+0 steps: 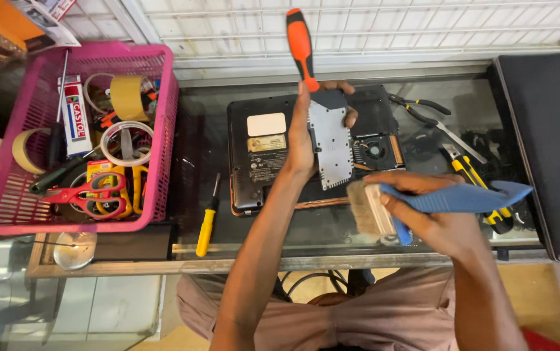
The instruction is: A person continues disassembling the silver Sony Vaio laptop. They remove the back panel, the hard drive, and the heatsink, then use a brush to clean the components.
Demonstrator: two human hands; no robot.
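Left hand (303,140) was closed on two things at once: a grey cover plate (331,146), pinched between thumb and fingers, and an orange-handled screwdriver (301,47) whose handle stuck up past the far edge of the table (189,146).

Plate was held over the middle of the opened laptop (257,156), which lay underside up near the table centre. Plate's long axis ran far-to-near, roughly in line with the left forearm. The exposed fan (375,151) sat just right of the plate.

Right hand (433,218) was closed around the blue handle of a brush (374,208), near the table's front edge. Bristles pointed left and toward the plate. The plate's near end lay just up and left of the bristle tip, close but not clearly touching. Right hand was therefore the nearer to that lower end; left hand gripped the plate's left side.

Elsewhere: yellow screwdriver (207,218) lay left of the laptop, pink basket (163,130) of tape and scissors at the left edge, pliers (423,110) and a yellow knife (472,179) to the right, a closed black laptop (546,143) at the right edge.
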